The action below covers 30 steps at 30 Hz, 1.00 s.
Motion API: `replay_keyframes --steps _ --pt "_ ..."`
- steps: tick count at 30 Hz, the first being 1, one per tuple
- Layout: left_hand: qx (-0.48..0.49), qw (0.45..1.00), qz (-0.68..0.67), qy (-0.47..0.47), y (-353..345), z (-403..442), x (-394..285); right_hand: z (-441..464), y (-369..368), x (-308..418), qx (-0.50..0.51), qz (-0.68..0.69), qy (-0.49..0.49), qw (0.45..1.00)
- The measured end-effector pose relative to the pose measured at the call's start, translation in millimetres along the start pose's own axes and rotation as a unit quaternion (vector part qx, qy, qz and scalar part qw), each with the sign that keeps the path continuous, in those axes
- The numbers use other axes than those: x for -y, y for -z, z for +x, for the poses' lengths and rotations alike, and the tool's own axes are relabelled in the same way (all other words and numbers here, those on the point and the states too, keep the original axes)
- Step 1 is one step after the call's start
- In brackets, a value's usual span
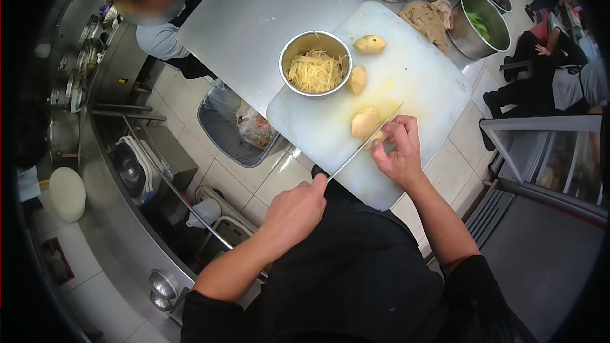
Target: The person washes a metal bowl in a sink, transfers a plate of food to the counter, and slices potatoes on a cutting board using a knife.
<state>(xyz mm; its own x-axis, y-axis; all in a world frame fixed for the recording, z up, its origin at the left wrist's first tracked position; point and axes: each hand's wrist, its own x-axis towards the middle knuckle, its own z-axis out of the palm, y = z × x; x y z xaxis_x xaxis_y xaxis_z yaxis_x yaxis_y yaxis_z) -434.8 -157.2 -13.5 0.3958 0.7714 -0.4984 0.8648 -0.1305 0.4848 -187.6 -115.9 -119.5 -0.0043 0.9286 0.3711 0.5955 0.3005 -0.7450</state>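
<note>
Directions are from the middle of the board (422,82). At 7 o'clock, the left hand (295,213) is closed around the handle of the knife (346,160), whose blade slants up toward 1 o'clock. The right hand (399,149), at 5 o'clock, has its fingers curled over cut food (375,142) beside the blade. Three pale pieces lie apart: one (365,122) near the middle, one (358,80) at 11, one (370,44) at 12. One pot (316,90) of shreds (315,71) sits at 10, near the board's edge. Open board runs toward the 3 o'clock corner; bare worktop (244,25) spreads at 10 o'clock, past the pot. Beyond the 1 o'clock edge are one cloth (427,20) and at least five bowls (483,24). One bin (219,114) stands below at 9.
</note>
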Motion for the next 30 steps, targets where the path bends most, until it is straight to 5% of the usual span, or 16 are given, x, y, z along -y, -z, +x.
replay_keyframes --steps 6,21,30 --pt "0.039 0.999 0.001 0.032 -2.7 43.3 -10.5 0.9 0.6 -1.0 0.002 -0.004 0.0 1.0" --pt "-0.008 1.0 0.019 0.007 9.6 -28.3 2.2 0.4 0.2 0.2 -0.001 0.004 -0.005 1.0" --pt "0.014 1.0 0.002 0.01 -13.0 45.9 -9.1 0.7 0.3 0.4 -0.003 0.003 -0.002 1.0"
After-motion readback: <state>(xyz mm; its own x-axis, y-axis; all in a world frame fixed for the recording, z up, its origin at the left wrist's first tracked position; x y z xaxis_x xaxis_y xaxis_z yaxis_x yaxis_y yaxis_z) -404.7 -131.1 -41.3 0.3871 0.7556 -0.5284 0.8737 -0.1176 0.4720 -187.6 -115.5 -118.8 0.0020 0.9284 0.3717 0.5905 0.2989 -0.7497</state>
